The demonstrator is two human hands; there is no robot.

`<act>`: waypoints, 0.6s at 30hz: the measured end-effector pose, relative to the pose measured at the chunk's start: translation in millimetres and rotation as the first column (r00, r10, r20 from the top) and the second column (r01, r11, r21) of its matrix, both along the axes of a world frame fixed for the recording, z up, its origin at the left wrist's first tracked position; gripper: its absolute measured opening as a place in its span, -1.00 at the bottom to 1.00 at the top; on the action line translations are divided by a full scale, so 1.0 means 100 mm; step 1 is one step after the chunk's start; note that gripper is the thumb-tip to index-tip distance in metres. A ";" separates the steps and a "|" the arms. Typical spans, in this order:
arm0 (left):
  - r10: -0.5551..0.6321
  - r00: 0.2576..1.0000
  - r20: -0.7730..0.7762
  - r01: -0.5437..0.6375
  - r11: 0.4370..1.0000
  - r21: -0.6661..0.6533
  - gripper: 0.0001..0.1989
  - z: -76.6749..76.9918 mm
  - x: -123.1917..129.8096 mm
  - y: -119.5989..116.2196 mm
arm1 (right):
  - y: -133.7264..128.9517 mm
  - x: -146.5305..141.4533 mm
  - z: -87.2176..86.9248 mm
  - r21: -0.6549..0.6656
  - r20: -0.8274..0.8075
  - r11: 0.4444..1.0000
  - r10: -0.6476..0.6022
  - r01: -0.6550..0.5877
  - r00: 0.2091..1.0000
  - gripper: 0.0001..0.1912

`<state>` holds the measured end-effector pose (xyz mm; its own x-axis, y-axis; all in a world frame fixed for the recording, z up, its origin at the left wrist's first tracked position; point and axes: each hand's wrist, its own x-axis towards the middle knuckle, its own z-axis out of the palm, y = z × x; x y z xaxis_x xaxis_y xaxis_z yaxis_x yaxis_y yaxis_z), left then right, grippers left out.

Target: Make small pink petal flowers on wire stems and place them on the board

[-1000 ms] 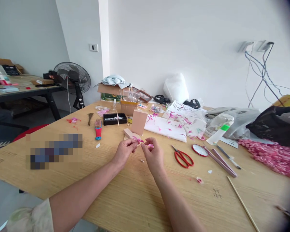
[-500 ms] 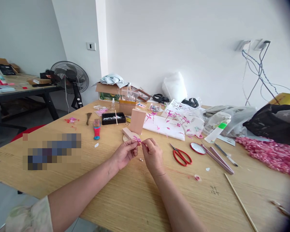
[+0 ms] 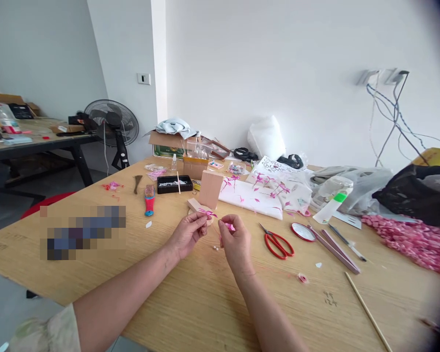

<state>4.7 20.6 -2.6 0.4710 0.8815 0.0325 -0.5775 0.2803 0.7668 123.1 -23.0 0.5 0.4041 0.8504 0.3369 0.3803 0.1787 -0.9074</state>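
My left hand (image 3: 188, 235) pinches a small pink flower (image 3: 208, 213) between thumb and fingertips, its petals poking out to the right. Just beside it, my right hand (image 3: 237, 244) is closed on a small pink petal-like piece (image 3: 230, 226), partly hidden by the fingers. A narrow gap separates the two hands. Behind them stands an upright wooden block (image 3: 211, 188), with a lower wooden piece (image 3: 194, 204) at its foot. Small white beads (image 3: 215, 248) lie on the table below the hands.
Red-handled scissors (image 3: 278, 244), a round red-rimmed mirror-like disc (image 3: 302, 232), tweezers (image 3: 335, 250) and a wooden stick (image 3: 366, 310) lie to the right. Pink flowers rest on white foam (image 3: 251, 198) behind. At left are a brush (image 3: 149, 200) and a black tray (image 3: 175, 184).
My hands, which met at the pink flower, have moved apart. My right hand has shifted slightly right, and a pink piece now shows in its fingers. The view has tilted a little.
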 end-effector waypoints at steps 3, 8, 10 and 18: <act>0.016 1.000 -0.024 -0.015 0.999 0.031 -0.88 -0.01 0.00 0.01 | -0.01 -0.05 0.02 -0.070 -0.131 0.992 0.099 -0.109 0.986 -0.79; 0.045 0.998 -0.043 -0.041 0.995 0.088 -0.90 -0.04 0.01 0.03 | 0.00 -0.06 0.01 -0.159 -0.070 0.941 0.291 -0.299 0.954 -0.77; 0.061 0.996 -0.063 -0.056 0.994 0.091 -0.90 -0.05 0.01 0.04 | 0.00 -0.03 0.00 -0.126 0.045 0.951 0.288 -0.280 0.957 -0.80; 0.195 0.972 -0.133 -0.172 0.971 0.167 -0.89 -0.03 0.02 0.03 | -0.02 0.01 0.06 -0.119 0.213 0.975 0.211 -0.189 0.954 -0.82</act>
<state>6.2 23.3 -5.6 0.3113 0.9432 0.1165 -0.4852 0.0524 0.8728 124.1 -25.1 6.9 0.1460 0.9389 0.3116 0.5403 0.1882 -0.8202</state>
